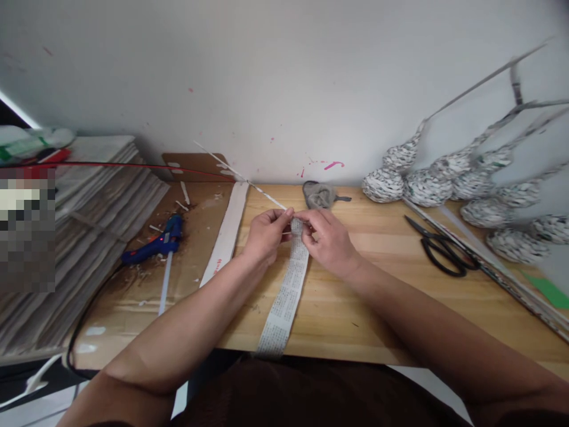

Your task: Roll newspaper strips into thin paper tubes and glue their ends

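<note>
Both hands meet over the middle of the wooden table, fingertips pinched at the top end of a newspaper strip (pixel 287 290). The printed strip runs down from them to the table's front edge. From the same spot a thin rolled paper stick (pixel 267 194) slants up and to the left. My left hand (pixel 267 234) is closed on the lower end of this stick. My right hand (pixel 326 240) is closed on the strip's upper end, where the paper narrows. Some fingertips are hidden behind the paper.
A blue glue gun (pixel 162 242) lies on cardboard at the left, beside stacked newspapers (pixel 89 249). A white strip (pixel 226 234) lies nearer. Black scissors (pixel 444 249), long paper sticks (pixel 498 279) and several woven paper gourds (pixel 427 187) are at the right. A grey cloth bundle (pixel 320 194) sits by the wall.
</note>
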Demonstrator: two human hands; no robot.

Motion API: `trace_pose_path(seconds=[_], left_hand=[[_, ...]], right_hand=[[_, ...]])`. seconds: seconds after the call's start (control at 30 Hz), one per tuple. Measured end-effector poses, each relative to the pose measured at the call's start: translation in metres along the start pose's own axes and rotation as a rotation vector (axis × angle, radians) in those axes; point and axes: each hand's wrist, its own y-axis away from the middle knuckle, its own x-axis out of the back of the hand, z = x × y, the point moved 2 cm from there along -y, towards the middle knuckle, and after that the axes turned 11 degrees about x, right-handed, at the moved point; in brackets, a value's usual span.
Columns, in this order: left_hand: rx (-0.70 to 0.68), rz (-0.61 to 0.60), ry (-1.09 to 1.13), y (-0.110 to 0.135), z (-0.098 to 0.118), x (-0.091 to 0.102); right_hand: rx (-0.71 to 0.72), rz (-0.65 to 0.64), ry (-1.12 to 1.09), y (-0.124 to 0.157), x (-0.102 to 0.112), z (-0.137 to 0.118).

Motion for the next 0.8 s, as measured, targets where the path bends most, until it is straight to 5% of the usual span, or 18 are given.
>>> trace_pose_path(seconds=[0.4,0.5,0.7,0.8], left_hand=[[-0.055,0.0,-0.019,-0.003,0.002,0.003],[-0.11,0.039,-0.046,-0.004,0.007,0.006],[-0.158,0.043,-0.197,0.0,0.01,0.004],[-0.187,0.04,-0.279,0.002,0.008,0.003]], right_hand=[[-0.057,0.035,-0.129,0.002,0.0,0.003],[-0.232,0.035,-0.302,0.002,0.001,0.012],[-0.801,-0.063,-0.863,0.0,-0.001,0.026],[-0.88,-0.095,-0.961,0.0,-0.003,0.023]])
